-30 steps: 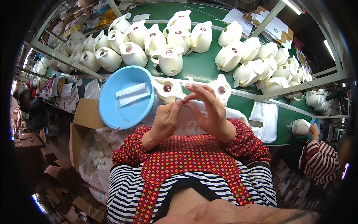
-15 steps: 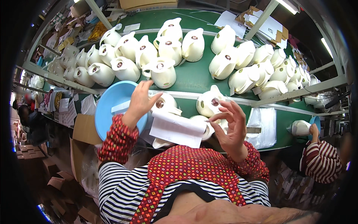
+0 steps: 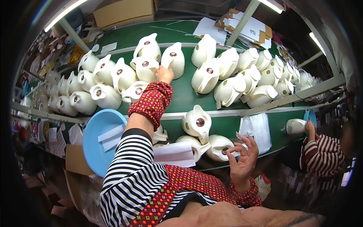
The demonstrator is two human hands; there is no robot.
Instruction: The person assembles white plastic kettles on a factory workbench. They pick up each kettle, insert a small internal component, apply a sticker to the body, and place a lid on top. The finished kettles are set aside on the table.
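Note:
My left hand [image 3: 165, 75] reaches over the belt, its fingers closed at the lower handle of a cream jug [image 3: 174, 56] with a dark round label. Part of the grip is hidden. My right hand [image 3: 245, 159] is held above the near edge, thumb and forefinger pinched together. A small pale piece [image 3: 238, 135] shows by its other fingertips; what the pinch itself holds is too small to make out. Below lie a jug [image 3: 215, 145] near the right fingertips, and an upright jug [image 3: 196, 123]. A white paper sheet [image 3: 176, 154] lies partly under my left sleeve.
Several cream jugs crowd the green belt [image 3: 185, 92] at left and right. A blue basin [image 3: 92, 132] with folded paper stands left, above a cardboard box [image 3: 75, 159]. Clear plastic bags [image 3: 257, 130] lie right. A metal post [image 3: 242, 24] rises behind. At far right, another person handles a jug.
My left hand has gone from above the near jugs to a jug farther back on the belt. My right hand stays raised, thumb and forefinger now closer together. The view has shifted.

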